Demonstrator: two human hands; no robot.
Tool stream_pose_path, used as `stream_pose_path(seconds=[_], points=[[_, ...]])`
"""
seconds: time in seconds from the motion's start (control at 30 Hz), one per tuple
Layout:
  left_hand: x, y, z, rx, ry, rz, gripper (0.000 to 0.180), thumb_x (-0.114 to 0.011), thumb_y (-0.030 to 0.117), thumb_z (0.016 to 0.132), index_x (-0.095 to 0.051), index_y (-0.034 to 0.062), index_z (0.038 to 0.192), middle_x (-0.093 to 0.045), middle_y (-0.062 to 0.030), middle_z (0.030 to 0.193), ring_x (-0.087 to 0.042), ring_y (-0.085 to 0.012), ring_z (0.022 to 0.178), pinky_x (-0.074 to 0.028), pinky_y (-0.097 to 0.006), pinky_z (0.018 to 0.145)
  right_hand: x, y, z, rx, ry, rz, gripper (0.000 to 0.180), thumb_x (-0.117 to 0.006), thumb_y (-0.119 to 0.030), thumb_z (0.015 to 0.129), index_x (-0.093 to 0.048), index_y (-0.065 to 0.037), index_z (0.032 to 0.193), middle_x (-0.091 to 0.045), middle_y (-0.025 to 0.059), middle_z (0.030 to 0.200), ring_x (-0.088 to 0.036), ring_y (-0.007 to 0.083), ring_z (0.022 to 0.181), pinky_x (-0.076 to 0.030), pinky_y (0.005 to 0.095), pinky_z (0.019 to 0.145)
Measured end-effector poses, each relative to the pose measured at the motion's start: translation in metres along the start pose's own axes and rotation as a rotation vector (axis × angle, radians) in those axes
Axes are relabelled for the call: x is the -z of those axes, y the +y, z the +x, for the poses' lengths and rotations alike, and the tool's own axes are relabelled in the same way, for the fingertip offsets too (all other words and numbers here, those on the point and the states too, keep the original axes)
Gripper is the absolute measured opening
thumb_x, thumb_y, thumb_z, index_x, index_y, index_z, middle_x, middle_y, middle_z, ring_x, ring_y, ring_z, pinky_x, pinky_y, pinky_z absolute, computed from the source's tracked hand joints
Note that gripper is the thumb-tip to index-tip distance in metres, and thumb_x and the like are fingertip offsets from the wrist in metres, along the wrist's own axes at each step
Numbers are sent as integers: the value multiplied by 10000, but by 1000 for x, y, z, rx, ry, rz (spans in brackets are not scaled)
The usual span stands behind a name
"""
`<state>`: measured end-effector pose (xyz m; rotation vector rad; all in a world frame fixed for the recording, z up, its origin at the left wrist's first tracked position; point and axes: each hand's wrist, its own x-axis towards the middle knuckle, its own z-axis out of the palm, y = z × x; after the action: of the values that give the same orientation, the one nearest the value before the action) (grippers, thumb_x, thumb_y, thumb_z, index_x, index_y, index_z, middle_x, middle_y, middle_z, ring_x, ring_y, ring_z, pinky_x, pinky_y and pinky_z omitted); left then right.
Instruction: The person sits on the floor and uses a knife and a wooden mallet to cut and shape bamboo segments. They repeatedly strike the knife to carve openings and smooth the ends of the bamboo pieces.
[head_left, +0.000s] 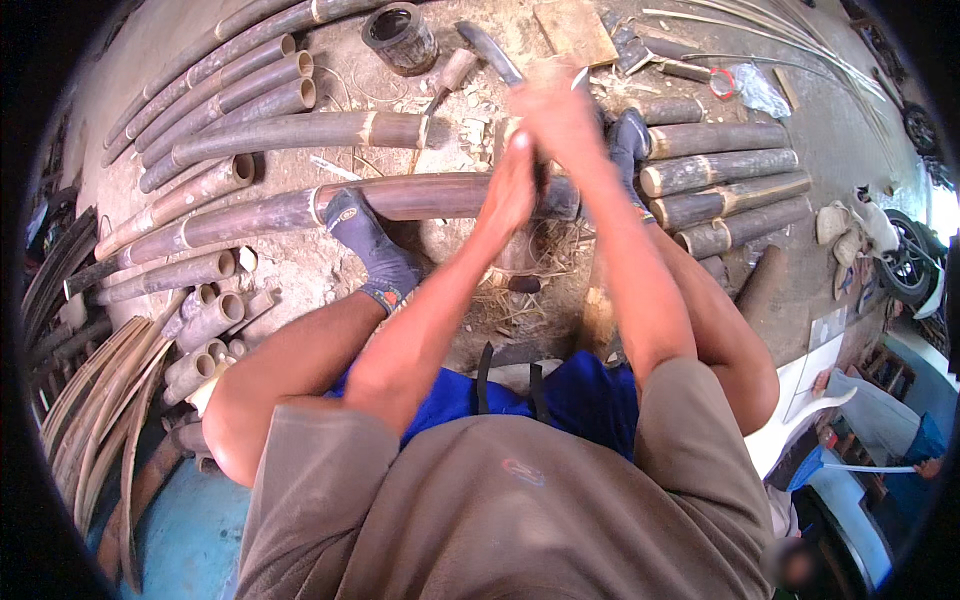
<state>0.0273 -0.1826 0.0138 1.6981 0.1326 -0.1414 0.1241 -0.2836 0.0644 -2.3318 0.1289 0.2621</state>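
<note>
My right hand (562, 115) is raised and blurred, closed in a fist around a knife whose metal tip (581, 76) sticks out above the knuckles. Just below and left of it, my left hand (510, 190) is held edge-on with fingers straight, pressed against a dark upright bamboo piece (541, 185) that is mostly hidden between the hands. Both hands hover over a long brown bamboo pole (420, 195) lying crosswise on the ground. My two feet in dark socks (370, 245) (630, 140) rest on that pole.
Many bamboo poles (230, 85) lie at the left and cut lengths (725, 170) at the right. A curved blade (490, 50), a wooden block (575, 30) and a dark round pot (400, 35) lie beyond. Split strips (100, 400) are piled at lower left.
</note>
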Motion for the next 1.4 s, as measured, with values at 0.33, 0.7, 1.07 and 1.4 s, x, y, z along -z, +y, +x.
stream_pose_path(seconds=[0.33, 0.7, 1.07, 1.4], points=[[-2, 137, 37, -386, -816, 812, 992, -149, 886, 939, -758, 133, 1153, -758, -200, 983, -704, -403, 1005, -519, -532, 812, 94, 13, -179, 74, 78, -827, 725, -636, -630, 931, -524, -119, 1435, -687, 258, 1156, -647, 415, 1161, -534, 534, 959], [92, -19, 10, -252, -614, 986, 771, -743, 566, 833, -589, 80, 1412, -664, -213, 1314, -620, -434, 1221, -470, -562, 1051, -110, 18, -230, -531, 107, 1157, 237, -638, -62, 871, -556, -68, 1094, -609, 49, 778, -596, 153, 571, -518, 318, 497], [57, -10, -15, -156, -320, 1077, 952, -833, 733, 619, -624, 115, 1313, -729, -123, 1165, -650, -318, 1168, -391, -577, 1034, -138, 52, -216, -580, 215, 904, 297, -693, -189, 852, -632, -12, 1082, -631, 44, 713, -591, 146, 616, -508, 338, 597], [56, -5, -18, -180, -337, 1099, 1024, -810, 746, 638, -575, 80, 1379, -703, -144, 1203, -612, -287, 1249, -393, -575, 1068, 32, 79, -120, -340, -611, 142, 430, -751, -271, 786, -676, 50, 1061, -657, 75, 698, -626, 172, 554, -515, 354, 510]])
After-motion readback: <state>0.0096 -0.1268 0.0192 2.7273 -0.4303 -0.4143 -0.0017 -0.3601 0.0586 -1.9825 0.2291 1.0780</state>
